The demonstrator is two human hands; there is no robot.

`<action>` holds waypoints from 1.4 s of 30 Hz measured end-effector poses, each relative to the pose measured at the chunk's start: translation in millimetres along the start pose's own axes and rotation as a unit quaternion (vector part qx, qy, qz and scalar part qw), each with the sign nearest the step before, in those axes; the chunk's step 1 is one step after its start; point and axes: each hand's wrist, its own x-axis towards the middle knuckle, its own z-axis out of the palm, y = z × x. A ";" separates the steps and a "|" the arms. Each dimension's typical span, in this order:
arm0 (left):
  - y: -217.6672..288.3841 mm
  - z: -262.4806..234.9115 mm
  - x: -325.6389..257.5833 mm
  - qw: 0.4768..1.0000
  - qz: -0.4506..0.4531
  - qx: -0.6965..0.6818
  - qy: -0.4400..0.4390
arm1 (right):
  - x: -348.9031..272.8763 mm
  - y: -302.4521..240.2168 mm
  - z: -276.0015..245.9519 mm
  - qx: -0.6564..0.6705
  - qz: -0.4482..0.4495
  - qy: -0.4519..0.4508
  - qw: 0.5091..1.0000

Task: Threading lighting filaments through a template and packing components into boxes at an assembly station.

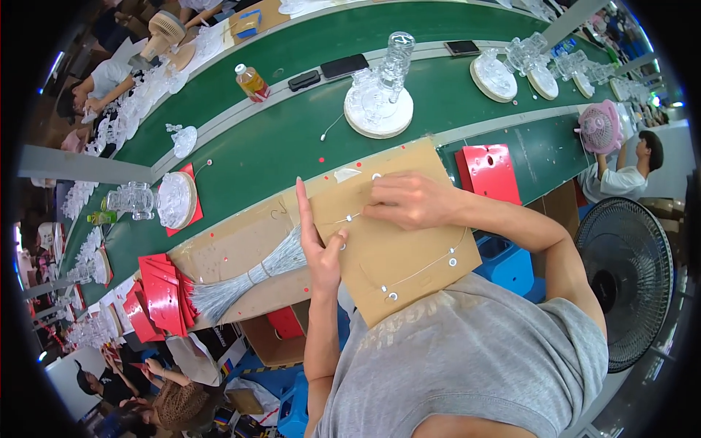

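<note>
A tan cardboard sheet (416, 252) leans from the green bench toward my grey shirt. Thin wires with small white beads and white rings are fixed to it. Over its upper part, my right hand (412, 201) has its fingers pinched together at the end of a thin wire (355, 216), which carries a white bead (349, 218). My left hand (321, 255) is at the sheet's left edge, index finger stretched upward and thumb apart, near a white ring (343, 247); its other fingers are mostly hidden. Left of it lies a tied bundle of silvery wires (252, 281).
Red plates lie in a left stack (162, 296) and a right stack (488, 174). A clear lamp-like piece on a white round base (377, 113) stands ahead, beside phones (345, 66) and a drink bottle (253, 84). A black fan (626, 281) is close on my right. Other people work around.
</note>
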 end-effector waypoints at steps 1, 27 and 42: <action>0.8 -0.3 0.0 1.000 0.001 0.002 0.002 | -0.3 -1.2 0.9 -0.011 -0.008 0.012 1.000; 9.3 -2.4 14.7 0.720 0.456 0.521 -0.043 | -76.2 -114.2 -29.2 0.001 0.549 0.170 0.818; -0.2 -8.6 6.1 0.965 0.210 0.142 0.067 | -100.7 -123.5 -4.0 0.130 0.495 0.162 0.844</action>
